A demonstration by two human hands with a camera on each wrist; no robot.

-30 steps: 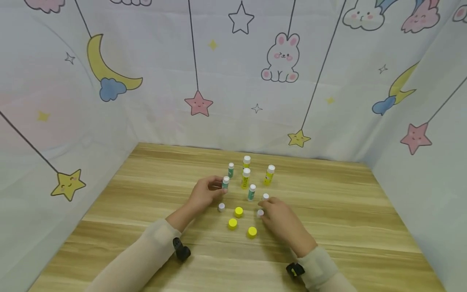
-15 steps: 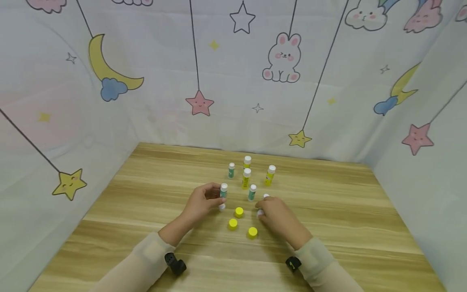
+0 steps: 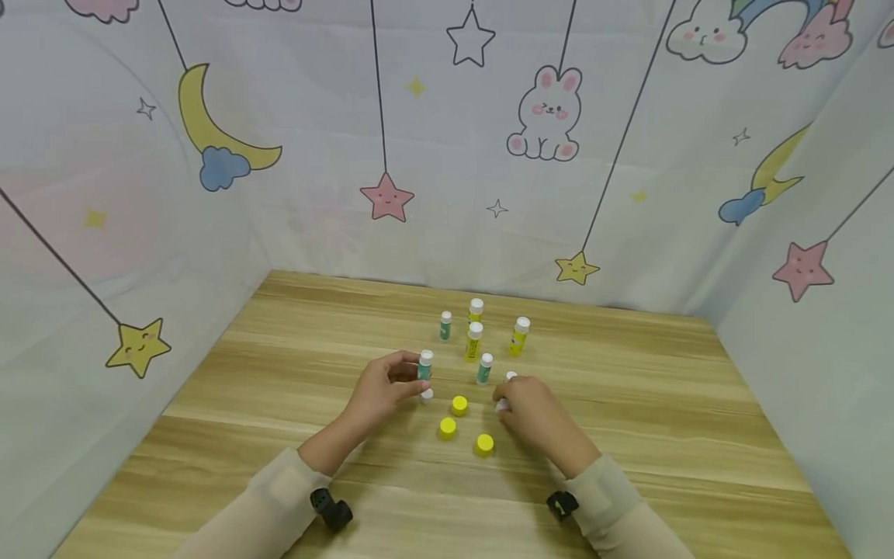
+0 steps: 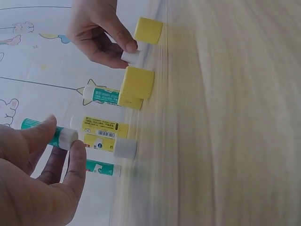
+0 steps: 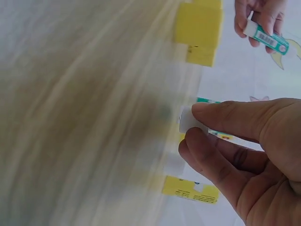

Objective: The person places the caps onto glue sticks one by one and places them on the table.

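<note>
My left hand (image 3: pixel 373 392) holds a small green glue stick (image 3: pixel 425 365) with a white end, gripped between thumb and fingers. Just below that stick a white cap (image 3: pixel 427 396) sits on the table. In the right wrist view, my right hand (image 5: pixel 249 160) pinches another white cap (image 5: pixel 190 121) between thumb and fingertips, close to the tabletop. A further white cap (image 3: pixel 511 376) shows partly behind the right hand. Between the hands lie three yellow caps, the nearest yellow cap (image 3: pixel 484 445) toward the front. A green glue stick (image 3: pixel 485 370) stands upright just beyond them.
Behind the hands stand upright yellow glue sticks, one yellow glue stick (image 3: pixel 473 344) in the middle and another yellow glue stick (image 3: pixel 518 338) to its right. A second green glue stick (image 3: pixel 445 328) stands farther back. White patterned cloth (image 3: pixel 314 140) surrounds the wooden table (image 3: pixel 670 404).
My left hand has drawn its green glue stick back toward me and slightly left, over the white cap. The right hand's fingers have come together on a white cap, which has shifted slightly.
</note>
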